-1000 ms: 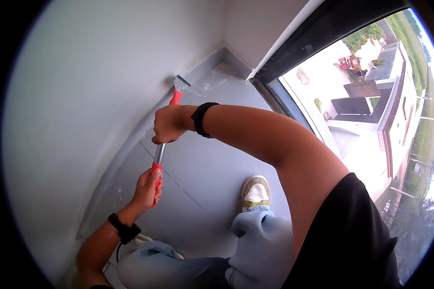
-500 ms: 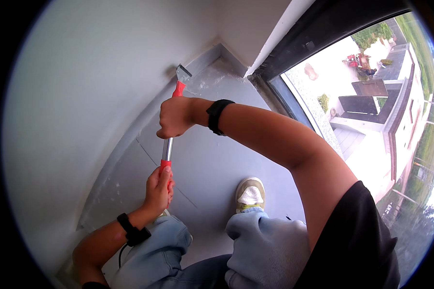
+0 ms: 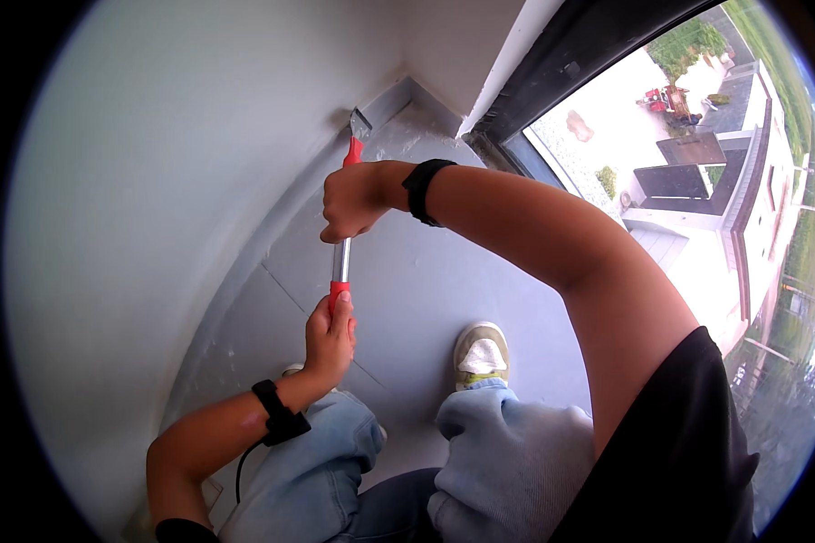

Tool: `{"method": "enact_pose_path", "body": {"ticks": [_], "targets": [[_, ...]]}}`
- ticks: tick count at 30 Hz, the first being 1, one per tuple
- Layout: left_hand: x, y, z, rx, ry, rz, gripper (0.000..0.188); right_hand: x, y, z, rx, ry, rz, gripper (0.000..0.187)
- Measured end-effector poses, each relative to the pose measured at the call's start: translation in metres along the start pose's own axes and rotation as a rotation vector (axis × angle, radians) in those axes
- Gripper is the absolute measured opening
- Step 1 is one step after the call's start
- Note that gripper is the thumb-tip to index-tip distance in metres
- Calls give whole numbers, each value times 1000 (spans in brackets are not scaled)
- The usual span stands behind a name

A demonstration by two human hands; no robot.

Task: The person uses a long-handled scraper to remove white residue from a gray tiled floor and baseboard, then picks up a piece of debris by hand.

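A long-handled scraper (image 3: 341,261) with a silver shaft, red grips and a small metal blade (image 3: 360,123) stretches away from me. Around its lower red grip my left hand (image 3: 331,342) is closed, thumb lying along the handle. Farther up, my right hand (image 3: 358,201) wraps the upper part just below the red neck, its back toward me. The blade is close to the grey skirting strip (image 3: 391,102) at the foot of the wall, near the corner. Whether its edge touches the strip, I cannot tell. Black bands circle both wrists.
Grey floor tiles (image 3: 407,262) carry white smudges near the corner. A pale wall (image 3: 181,181) rises at the left. On the right, a dark window frame (image 3: 598,54) borders glass showing a yard outside. My shoe (image 3: 482,353) stands on the tiles.
The scraper and both hands have shifted to the right and slightly farther away, bringing the blade nearer the corner. Both hands keep their hold. The view has also shifted a little.
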State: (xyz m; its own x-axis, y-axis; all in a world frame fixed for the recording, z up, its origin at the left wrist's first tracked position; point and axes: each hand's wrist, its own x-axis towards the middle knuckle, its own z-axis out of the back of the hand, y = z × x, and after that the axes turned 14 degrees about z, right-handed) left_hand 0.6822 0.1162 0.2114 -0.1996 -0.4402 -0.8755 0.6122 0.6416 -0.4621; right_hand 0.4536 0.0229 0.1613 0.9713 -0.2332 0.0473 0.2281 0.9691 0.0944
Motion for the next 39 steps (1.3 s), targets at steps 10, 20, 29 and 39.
{"method": "enact_pose_path", "body": {"ticks": [10, 20, 29, 39], "targets": [[-1, -1, -3, -37, 42, -2, 40, -10, 4, 14, 13, -5, -16, 18], [0, -11, -12, -72, 77, -12, 41, -21, -1, 6, 72, 5, -51, 16], [-2, -15, -6, -84, 119, -19, 40, -11, -8, -4, 264, 101, -196, 17], [-14, -26, -9, -75, 131, -43, 42, -23, -4, 16, 283, 120, -255, 20]]}}
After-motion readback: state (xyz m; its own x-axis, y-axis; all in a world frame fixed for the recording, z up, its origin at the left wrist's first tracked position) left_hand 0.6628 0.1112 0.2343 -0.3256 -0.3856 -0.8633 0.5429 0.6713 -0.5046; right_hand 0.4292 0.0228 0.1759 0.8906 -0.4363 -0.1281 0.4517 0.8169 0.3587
